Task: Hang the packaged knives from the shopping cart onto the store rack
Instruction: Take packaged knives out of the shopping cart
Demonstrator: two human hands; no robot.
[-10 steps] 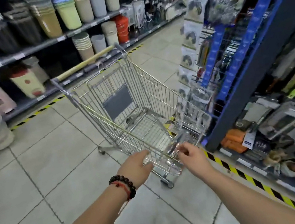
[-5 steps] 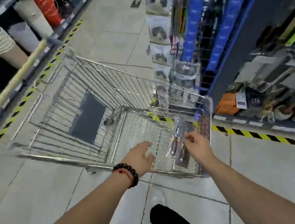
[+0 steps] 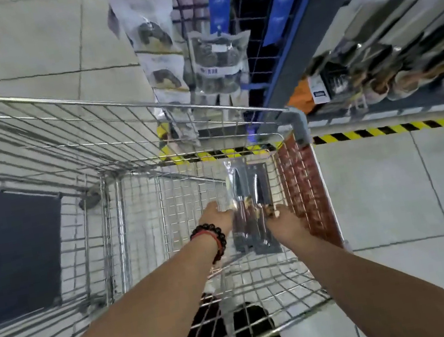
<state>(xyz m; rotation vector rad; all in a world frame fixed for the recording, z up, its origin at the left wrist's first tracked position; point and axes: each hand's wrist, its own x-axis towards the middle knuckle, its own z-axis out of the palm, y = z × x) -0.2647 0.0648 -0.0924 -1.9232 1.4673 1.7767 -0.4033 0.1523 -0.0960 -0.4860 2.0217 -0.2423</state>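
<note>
Since half a second ago the view has tipped to look straight down into the wire shopping cart (image 3: 105, 108), and both hands have reached deeper inside. At far left a dark panel (image 3: 15, 256) fills the cart's end wall over the pale tiled floor (image 3: 17, 40). The left hand (image 3: 217, 216), beaded bracelet (image 3: 211, 236) at the wrist, grips the left edge of the packaged knives (image 3: 251, 207), which lie on the basket bottom; the right hand (image 3: 287, 220) holds the right edge. Yellow-black floor tape (image 3: 385, 130) borders the stocked store rack (image 3: 293, 24) at right.

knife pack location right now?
Head view, centre-right: the knife pack lies inside the cart, near its right wall, between the left hand and right hand.
</note>
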